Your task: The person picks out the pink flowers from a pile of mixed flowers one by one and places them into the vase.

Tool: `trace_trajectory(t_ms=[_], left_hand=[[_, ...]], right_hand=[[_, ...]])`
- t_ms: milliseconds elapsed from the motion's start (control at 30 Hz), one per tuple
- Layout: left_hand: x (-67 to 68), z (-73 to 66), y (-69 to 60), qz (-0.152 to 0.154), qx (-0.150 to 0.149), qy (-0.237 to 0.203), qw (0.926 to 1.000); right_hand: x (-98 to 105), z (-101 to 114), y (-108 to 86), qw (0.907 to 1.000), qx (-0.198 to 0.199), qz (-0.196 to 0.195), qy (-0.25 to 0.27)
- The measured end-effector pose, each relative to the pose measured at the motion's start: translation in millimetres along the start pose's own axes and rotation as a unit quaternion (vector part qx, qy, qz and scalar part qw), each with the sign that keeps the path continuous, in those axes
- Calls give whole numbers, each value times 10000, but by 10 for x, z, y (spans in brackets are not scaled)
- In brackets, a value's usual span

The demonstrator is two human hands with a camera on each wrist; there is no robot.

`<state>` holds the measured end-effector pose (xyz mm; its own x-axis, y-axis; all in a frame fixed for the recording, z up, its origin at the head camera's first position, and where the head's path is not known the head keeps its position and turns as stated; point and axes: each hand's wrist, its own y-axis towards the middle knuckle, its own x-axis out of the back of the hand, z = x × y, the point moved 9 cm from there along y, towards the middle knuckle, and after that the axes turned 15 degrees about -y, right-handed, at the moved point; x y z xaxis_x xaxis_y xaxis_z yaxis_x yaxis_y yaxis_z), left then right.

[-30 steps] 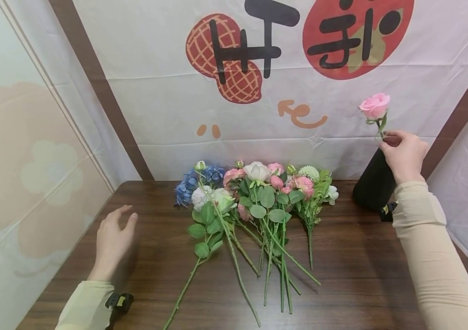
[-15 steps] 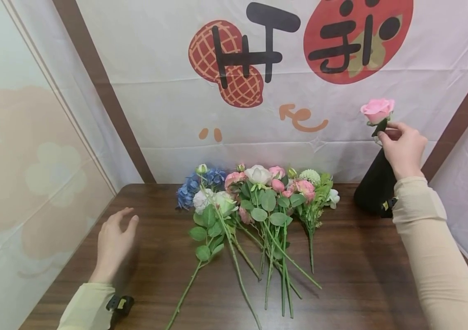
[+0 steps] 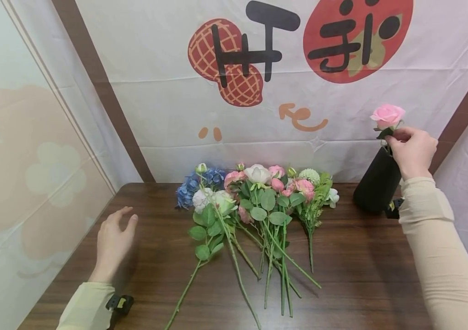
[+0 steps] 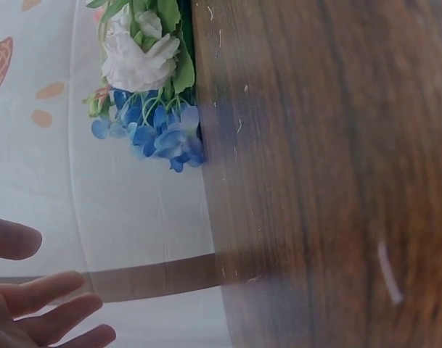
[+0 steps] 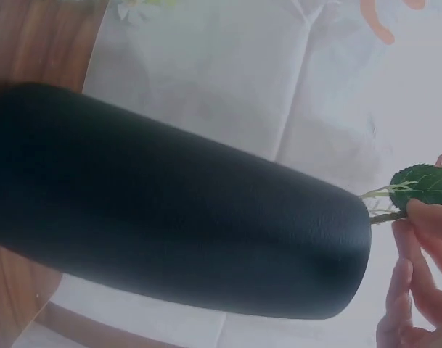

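At the back right, my right hand (image 3: pixel 415 151) pinches the stem of a pink rose (image 3: pixel 387 116) just above the mouth of a tall black vase (image 3: pixel 377 182). In the right wrist view the stem (image 5: pixel 386 217) enters the vase (image 5: pixel 184 210) at its rim, with fingertips (image 5: pixel 416 217) close outside and a green leaf (image 5: pixel 425 184) beside them. The lower stem is hidden inside the vase. My left hand (image 3: pixel 114 240) rests at the table's left side, fingers relaxed and holding nothing; it also shows in the left wrist view (image 4: pixel 43 304).
Several loose flowers lie mid-table: blue hydrangea (image 3: pixel 192 188), white blooms (image 3: pixel 258 174), pink blooms (image 3: pixel 304 188) and green fern (image 3: pixel 320 192), their stems toward the front. A printed cloth (image 3: pixel 159 110) hangs behind the wooden table (image 3: pixel 341 293).
My right hand has moved right and slightly down with the rose, which now stands over the vase mouth, its stem in it. The left hand has stayed in place.
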<state>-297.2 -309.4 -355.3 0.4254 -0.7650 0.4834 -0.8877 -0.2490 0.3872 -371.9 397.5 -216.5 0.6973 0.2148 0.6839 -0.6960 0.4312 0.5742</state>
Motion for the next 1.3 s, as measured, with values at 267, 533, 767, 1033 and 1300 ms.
trace_trajectory(t_ms=[267,533,767,1033,1300], left_hand=[[8,-5,-10,-2,-8,-44,10000],[21,-13,8,-35,-17,-28,10000],[21,-19,8,-58,-43,-33,10000],[2,-6,0,19,1,-28,10000],[-16,5,0,49,-7,-43,10000]], right_hand=[[6,-110,27,9977,-280,361,-499],[84,-166,49,9940,-463,345,-924],[-20,-246,-31,9906,-494,703,-1063],[-86,-293,-50,9857,-514,1052,-1210],[-65,-336,-46,9829,-549,1223,-1265]])
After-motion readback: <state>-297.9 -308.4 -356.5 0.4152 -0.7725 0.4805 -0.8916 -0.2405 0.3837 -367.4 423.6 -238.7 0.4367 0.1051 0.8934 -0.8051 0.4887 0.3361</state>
